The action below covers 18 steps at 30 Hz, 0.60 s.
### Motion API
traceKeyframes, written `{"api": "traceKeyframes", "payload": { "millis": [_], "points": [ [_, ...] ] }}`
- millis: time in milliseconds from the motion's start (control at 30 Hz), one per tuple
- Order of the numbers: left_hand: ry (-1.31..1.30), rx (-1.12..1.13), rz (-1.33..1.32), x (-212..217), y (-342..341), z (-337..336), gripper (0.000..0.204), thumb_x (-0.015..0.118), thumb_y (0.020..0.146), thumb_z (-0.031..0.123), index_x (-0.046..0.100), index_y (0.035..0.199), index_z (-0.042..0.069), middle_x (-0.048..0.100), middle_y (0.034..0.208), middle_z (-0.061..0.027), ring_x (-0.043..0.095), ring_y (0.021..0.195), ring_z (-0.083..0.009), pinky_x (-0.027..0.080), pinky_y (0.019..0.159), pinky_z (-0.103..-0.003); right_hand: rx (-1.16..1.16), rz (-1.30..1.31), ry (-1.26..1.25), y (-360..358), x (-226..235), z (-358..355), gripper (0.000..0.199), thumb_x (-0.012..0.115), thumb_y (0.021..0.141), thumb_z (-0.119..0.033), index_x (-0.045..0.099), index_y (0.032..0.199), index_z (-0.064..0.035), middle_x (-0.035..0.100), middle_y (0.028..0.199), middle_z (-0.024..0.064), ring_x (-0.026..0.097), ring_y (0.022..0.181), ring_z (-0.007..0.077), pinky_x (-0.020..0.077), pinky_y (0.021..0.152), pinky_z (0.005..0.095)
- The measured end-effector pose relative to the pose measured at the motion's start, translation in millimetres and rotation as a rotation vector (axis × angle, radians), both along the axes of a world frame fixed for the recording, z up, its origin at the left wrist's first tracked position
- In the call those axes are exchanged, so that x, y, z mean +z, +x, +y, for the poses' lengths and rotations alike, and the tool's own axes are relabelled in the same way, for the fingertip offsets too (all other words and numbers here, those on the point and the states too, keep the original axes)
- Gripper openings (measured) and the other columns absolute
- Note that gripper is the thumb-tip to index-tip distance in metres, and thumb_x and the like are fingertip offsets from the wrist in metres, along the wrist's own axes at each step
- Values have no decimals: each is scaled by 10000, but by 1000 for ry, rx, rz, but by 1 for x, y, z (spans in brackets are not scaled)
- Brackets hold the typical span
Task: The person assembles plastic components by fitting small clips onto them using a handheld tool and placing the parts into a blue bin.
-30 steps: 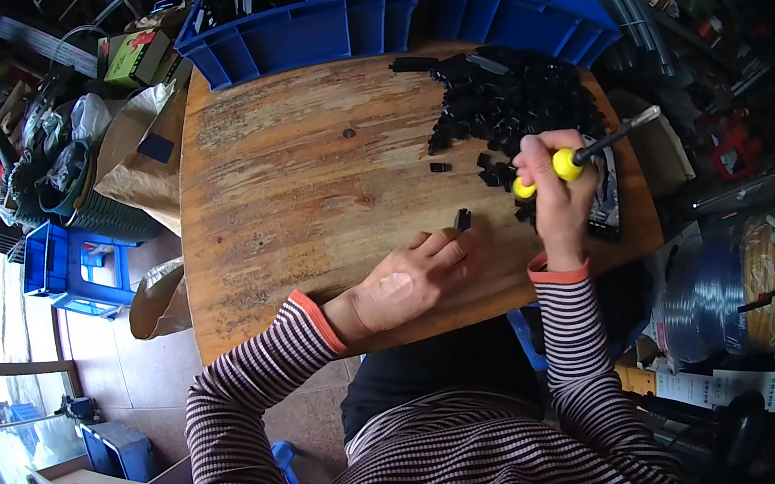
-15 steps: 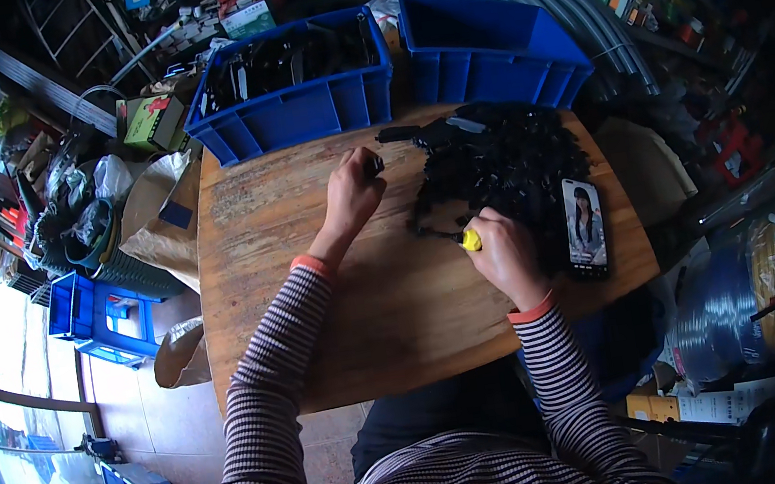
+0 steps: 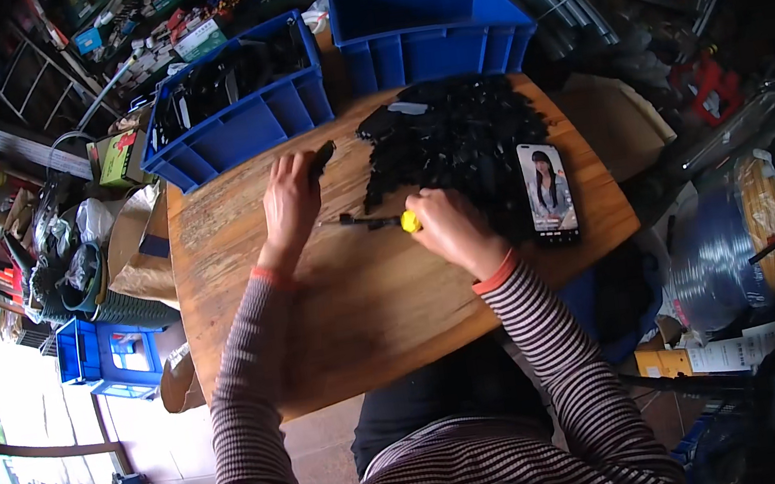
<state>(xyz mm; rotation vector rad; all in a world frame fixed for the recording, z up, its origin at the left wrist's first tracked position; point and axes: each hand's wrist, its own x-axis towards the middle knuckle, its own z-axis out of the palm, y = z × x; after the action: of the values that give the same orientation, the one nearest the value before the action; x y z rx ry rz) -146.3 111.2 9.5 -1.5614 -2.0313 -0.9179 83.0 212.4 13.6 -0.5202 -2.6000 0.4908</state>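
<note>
While the left hand (image 3: 290, 201) pinches a black part (image 3: 323, 159) left of the pile (image 3: 452, 136), the right hand (image 3: 452, 226) wraps round the yellow handle of the driver (image 3: 411, 222) at the pile's near edge. How the left thumb bears on the part I cannot tell; if the pinch is slack, the part could slip and land among the pile, where the like-coloured pieces would hide it. The driver's shaft points left, out past the pile, so the left hand might be jabbed if it dropped back toward the tip. Whether a dark bit (image 3: 347, 218) by the shaft is loose I cannot tell; if so, a sideways sweep could flick it away. Just right of the pile, the phone (image 3: 550, 196) could be knocked by the right forearm swinging wide, and its lit screen might draw the eye off the tip.
</note>
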Motion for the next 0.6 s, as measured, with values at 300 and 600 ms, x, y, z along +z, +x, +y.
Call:
{"api": "traceKeyframes", "payload": {
  "millis": [300, 600],
  "points": [
    [-294, -360, 361, -8, 126, -99, 250, 594, 709, 96, 596, 945, 16, 527, 958, -121, 537, 874, -260, 515, 720, -332, 69, 163, -175, 23, 24, -14, 160, 705, 737, -21, 616, 867, 5, 652, 786, 156, 650, 702, 325, 507, 630, 351],
    [-234, -562, 77, 5, 117, -109, 373, 587, 738, 96, 595, 1090, -24, 556, 1169, -151, 567, 988, -272, 526, 791, -332, 135, 278, -203, 12, 10, -44, 179, 686, 718, 8, 601, 866, -42, 646, 770, 137, 645, 716, 340, 497, 595, 382]
  ]
}}
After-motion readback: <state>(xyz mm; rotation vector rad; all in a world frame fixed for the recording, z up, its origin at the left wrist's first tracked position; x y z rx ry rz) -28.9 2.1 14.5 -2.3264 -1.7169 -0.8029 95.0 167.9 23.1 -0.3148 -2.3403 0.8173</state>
